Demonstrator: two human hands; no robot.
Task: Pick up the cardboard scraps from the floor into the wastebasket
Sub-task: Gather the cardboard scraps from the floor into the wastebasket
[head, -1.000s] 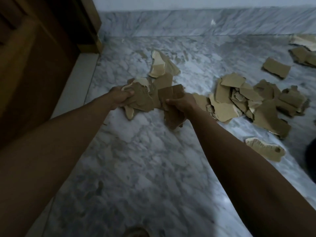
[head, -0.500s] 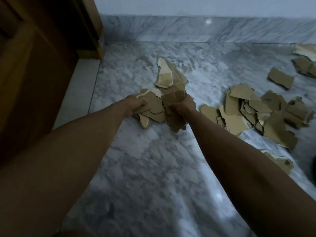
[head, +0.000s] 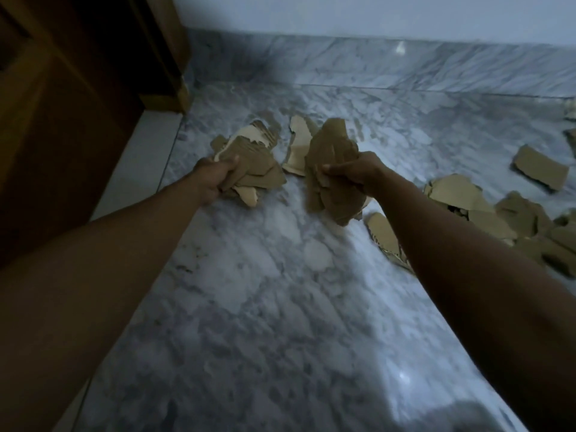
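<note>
Over the marble floor [head: 265,307], two bare arms reached forward, each hand gripping a wad of torn cardboard.

Left hand [head: 215,177]: fingers curled tight round a left bundle of scraps [head: 252,165], held left of centre. Right hand [head: 358,174]: fingers and thumb clenched round a right bundle of scraps [head: 330,176], its pieces standing on edge.

Change from half a second earlier: the two bundles, then pressed together at centre, had drawn apart, with bare floor showing between them; the right bundle had turned more upright.

Loose items: one pale scrap [head: 297,149] lying on the floor between and beyond the bundles; a heap of scraps [head: 486,219] at right, partly hidden by the right forearm; a single flat piece [head: 540,171] farther right; more bits at the far right edge, too cut off to make out.

Surroundings: wooden door [head: 62,120] at left; marble skirting [head: 374,63] along the far wall. No wastebasket could be made out.
</note>
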